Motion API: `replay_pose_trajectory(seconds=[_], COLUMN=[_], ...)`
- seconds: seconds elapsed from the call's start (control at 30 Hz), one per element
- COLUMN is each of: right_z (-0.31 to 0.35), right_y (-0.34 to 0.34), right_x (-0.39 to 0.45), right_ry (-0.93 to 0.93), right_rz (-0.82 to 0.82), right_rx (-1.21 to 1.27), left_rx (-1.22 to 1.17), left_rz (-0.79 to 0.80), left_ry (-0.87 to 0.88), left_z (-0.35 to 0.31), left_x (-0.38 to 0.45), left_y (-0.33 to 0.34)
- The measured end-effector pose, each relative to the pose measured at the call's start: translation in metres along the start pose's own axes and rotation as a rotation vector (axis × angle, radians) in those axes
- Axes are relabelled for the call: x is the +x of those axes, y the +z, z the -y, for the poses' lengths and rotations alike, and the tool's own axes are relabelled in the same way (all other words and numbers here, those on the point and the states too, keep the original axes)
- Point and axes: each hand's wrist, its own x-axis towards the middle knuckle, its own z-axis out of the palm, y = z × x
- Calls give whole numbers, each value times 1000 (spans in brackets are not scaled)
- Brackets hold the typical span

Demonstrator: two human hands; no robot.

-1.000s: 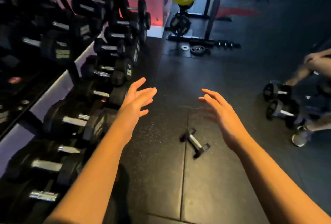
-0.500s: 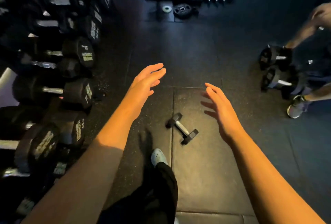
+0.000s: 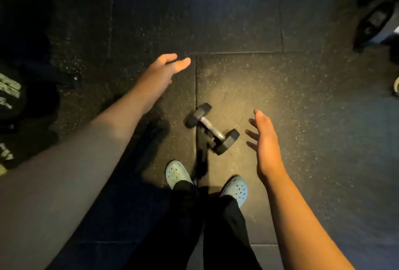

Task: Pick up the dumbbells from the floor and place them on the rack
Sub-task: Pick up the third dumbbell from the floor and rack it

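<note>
Dumbbell (image 3: 212, 128): small, black hex heads, bare metal handle, lying slantwise on the speckled rubber floor (image 3: 302, 101).
Left hand (image 3: 160, 71): hovering beyond the dumbbell, fingers spread, holding nothing.
Right hand (image 3: 264, 138): hanging just beside the dumbbell, spread, empty.
Writing: none readable.

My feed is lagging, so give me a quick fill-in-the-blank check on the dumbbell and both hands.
1. The dumbbell lies on the ____.
2. The hand nearer the dumbbell is the ____ one.
3. Both the left hand and the right hand are open and hold ____.
4. The pale clogs stand ____ the dumbbell in the picture.

Missing: floor; right; nothing; below
</note>
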Motion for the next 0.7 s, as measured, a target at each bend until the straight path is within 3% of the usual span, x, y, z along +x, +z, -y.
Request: replay_pose_trajectory(seconds=[0.43,0.7], right_z=[-214,-278], right_y=[36,59], right_x=[233,273], right_ry=[104,292], right_rz=[-124,-231], right_rx=[93,378], left_rx=[270,312], left_rz=[168,247], left_ry=[-43,-240], left_z=[163,216], left_x=[228,278], left_y=[128,170])
